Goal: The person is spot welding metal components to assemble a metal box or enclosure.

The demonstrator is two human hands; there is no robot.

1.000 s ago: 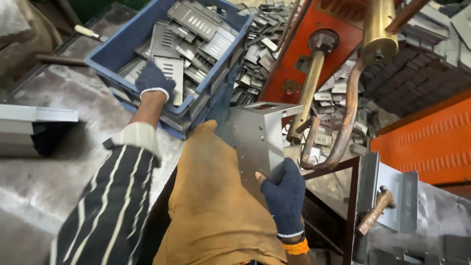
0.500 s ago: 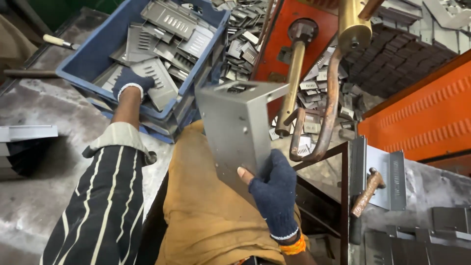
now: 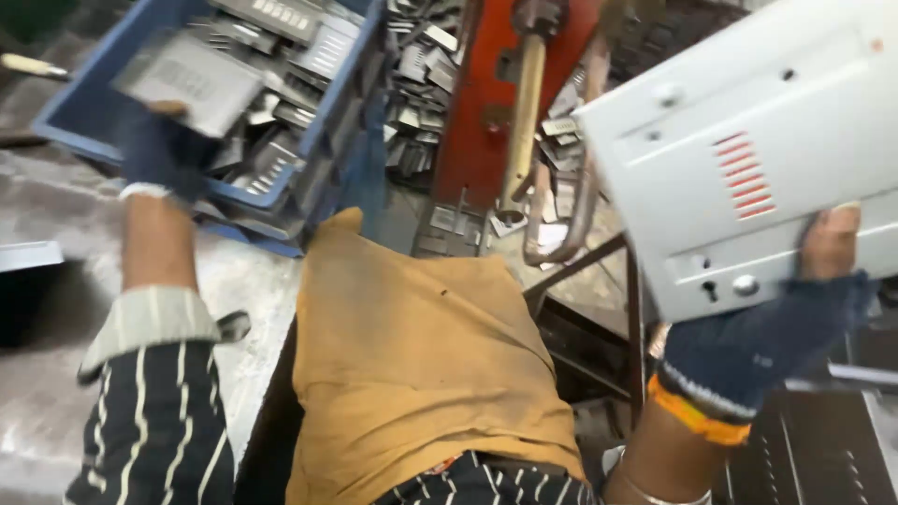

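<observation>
A large pale grey sheet-metal panel (image 3: 739, 159) filled the upper right of the frame, tilted so its left corner pointed toward the centre. Its face was flat and painted, with a small block of red louvre slots right of its middle, a few round holes and studs near the top, and a folded flange along the lower edge carrying more small holes. The right hand (image 3: 762, 341), in a dark blue knit glove with an orange cuff band, was closed on the panel's lower right edge, the bare thumb tip pressed on the face.

Below centre lay a mustard-yellow apron (image 3: 421, 365) over the person's lap. Upper left sat a blue plastic crate (image 3: 309, 178) on a worn grey counter (image 3: 56, 206), filled with small stamped metal plates. The left hand (image 3: 159, 150), also in a dark glove, with a striped sleeve below it, was curled around one small slotted grey plate (image 3: 192, 79), held just above the crate's contents; it looked blurred, though rows of short slots showed on its surface.

At the upper centre stood a red machine frame (image 3: 477, 122) with a brass rod (image 3: 519, 122) running down it. Loose metal pieces (image 3: 421, 65) lay heaped between the crate and the frame.
</observation>
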